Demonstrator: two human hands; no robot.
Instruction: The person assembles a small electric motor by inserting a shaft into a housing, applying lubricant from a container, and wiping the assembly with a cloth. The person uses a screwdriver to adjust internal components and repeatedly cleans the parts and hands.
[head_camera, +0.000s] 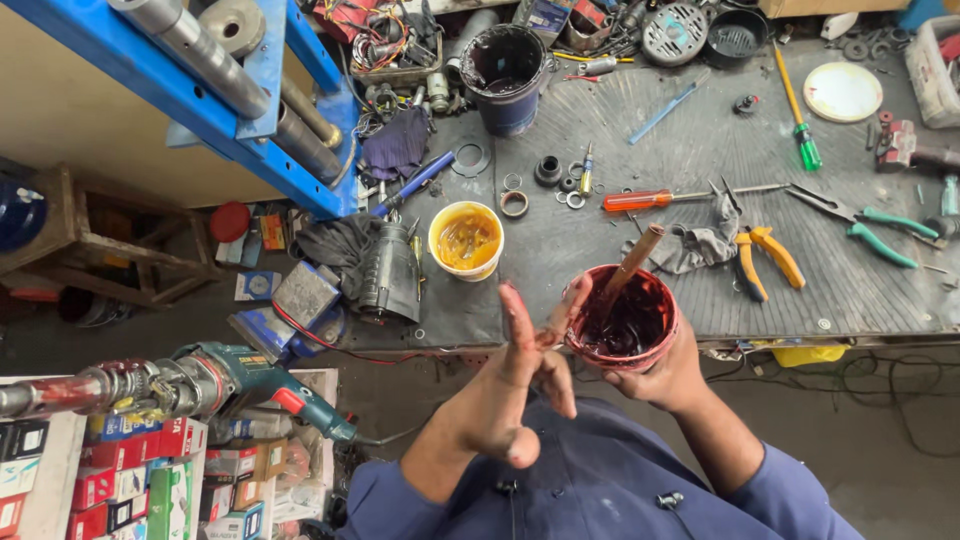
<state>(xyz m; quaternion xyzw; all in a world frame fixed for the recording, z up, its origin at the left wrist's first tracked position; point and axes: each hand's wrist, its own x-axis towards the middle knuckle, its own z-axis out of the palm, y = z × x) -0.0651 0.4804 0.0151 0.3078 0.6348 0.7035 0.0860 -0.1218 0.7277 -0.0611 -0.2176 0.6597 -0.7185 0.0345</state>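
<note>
The right hand (672, 372) cups the red tub (624, 318) from below, keeping it level. The left hand (505, 395) has its greasy fingers (519, 320) extended and slightly spread, their tips at the rim beside the stick (632, 262).

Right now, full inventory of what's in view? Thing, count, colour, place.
Red grease tub: 1, red with dark red grease, held at the bench's front edge.
Wooden stick: 1, brown, standing in the red tub.
Yellow grease tub: 1, yellow, on the bench left of the red tub.
Dark bucket: 1, dark blue-black, back of the bench.
Screwdrivers: 2, orange handle mid-bench, green handle further back.
Pliers: 2, orange grips, green grips, right side.
Grey rag: 1, beside the orange pliers.
White disc: 1, back right.
Power tool: 1, teal and red, lower left.
Small boxes: many, mostly red, bottom left.
Left hand: grease-smeared fingers spread, holding nothing.
Right hand: cupping the red tub.
</note>
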